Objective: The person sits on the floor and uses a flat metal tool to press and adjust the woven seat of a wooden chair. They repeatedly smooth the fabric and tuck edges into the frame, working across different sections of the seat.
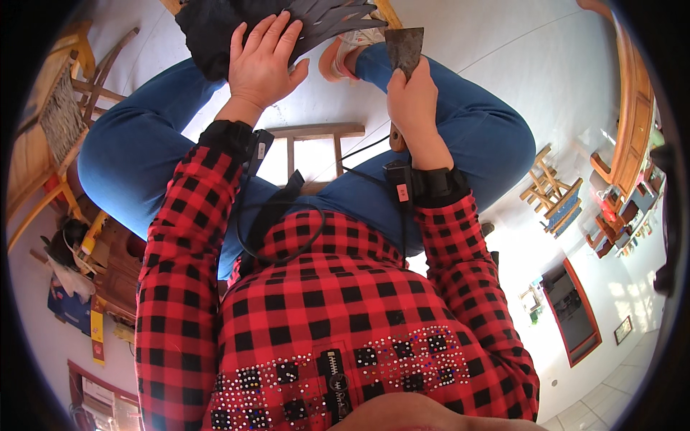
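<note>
A black, flat, flexible piece [205, 36] with long fringe-like strips along its right side lies at the top, over the inner side of my left knee. My left hand [262, 72] rests on it, palm down, fingers stretched out and thumb spread. My right hand [415, 104] is wrapped round the wooden handle of a scraper [405, 49]. Its broad, dark, worn metal blade points away from me, to the right of the black piece and apart from it. What the black piece is made of I cannot tell.
Between my legs stands a low wooden frame [316, 131]. To the left is a wooden chair with a woven seat [61, 111]. A small stool with a blue seat [563, 208] and wooden furniture [634, 108] are at the right. A black cable [321, 230] loops from my left wrist.
</note>
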Demonstrator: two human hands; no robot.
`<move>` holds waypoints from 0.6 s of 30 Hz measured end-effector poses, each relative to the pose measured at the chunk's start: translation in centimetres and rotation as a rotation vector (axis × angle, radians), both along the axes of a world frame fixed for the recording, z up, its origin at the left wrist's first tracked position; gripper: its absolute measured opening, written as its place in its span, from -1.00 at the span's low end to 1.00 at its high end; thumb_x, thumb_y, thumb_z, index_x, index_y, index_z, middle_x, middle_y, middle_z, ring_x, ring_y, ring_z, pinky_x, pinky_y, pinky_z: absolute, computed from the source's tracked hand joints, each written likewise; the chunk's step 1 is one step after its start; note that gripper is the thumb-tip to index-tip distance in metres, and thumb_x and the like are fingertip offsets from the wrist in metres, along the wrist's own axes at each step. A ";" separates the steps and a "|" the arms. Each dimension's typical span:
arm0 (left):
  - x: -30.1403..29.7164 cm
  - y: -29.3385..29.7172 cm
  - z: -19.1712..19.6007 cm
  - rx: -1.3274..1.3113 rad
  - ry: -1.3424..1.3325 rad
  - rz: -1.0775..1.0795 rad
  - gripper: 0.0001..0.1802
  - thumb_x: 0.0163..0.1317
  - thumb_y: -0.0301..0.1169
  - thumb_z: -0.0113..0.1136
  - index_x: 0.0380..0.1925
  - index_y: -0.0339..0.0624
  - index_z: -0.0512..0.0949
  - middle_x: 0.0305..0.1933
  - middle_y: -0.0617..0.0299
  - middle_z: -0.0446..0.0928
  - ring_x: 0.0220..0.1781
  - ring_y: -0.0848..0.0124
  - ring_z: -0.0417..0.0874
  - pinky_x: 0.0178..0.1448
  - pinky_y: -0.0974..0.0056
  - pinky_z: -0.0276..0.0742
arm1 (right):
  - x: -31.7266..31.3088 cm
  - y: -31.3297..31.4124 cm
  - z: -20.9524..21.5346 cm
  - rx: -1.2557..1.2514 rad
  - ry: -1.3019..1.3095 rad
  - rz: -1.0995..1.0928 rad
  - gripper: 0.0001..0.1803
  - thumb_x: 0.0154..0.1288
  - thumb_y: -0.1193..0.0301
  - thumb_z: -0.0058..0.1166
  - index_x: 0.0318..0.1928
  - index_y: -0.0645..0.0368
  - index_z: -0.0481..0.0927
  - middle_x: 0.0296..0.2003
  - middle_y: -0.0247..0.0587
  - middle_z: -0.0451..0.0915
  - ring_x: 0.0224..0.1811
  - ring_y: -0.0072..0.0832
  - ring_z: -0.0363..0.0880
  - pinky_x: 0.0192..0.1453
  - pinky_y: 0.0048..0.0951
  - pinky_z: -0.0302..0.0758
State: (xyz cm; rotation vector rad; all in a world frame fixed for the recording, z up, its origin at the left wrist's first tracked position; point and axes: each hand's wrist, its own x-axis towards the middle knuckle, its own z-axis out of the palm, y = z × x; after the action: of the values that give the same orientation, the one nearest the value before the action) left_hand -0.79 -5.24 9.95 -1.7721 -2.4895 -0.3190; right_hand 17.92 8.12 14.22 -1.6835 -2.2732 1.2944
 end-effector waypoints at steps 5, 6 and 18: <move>0.1 -0.1 -0.1 -0.014 0.002 0.004 -0.44 0.05 -0.10 0.23 0.10 0.07 0.49 0.23 0.29 0.44 0.26 0.35 0.41 0.40 0.01 0.04 | 0.0 0.0 -0.2 0.038 0.034 0.049 -0.69 0.26 0.46 -0.11 -0.02 0.32 0.33 -0.32 0.26 0.58 -0.21 0.19 0.53 -0.11 -0.03 0.44; 0.1 -0.1 -0.1 -0.013 -0.001 0.000 -0.44 0.05 -0.10 0.23 0.10 0.07 0.49 0.23 0.29 0.44 0.26 0.35 0.41 0.40 0.01 0.04 | 0.0 0.0 -0.2 0.041 0.020 0.049 -0.70 0.26 0.46 -0.11 -0.02 0.32 0.33 -0.32 0.26 0.58 -0.21 0.19 0.53 -0.11 -0.04 0.44; 0.1 -0.1 -0.1 -0.001 0.017 -0.002 -0.44 0.03 -0.07 0.23 0.08 0.08 0.50 0.22 0.28 0.44 0.26 0.34 0.39 0.40 -0.01 0.03 | -0.2 0.1 0.1 0.033 0.000 0.056 -0.72 0.25 0.46 -0.11 -0.05 0.33 0.33 -0.33 0.27 0.57 -0.22 0.20 0.53 -0.13 -0.03 0.44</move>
State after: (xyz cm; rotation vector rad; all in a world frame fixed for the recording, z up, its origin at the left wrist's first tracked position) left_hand -0.71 -5.36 9.81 -1.7695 -2.4773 -0.3021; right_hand 17.77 8.19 14.30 -1.6208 -2.3447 1.2593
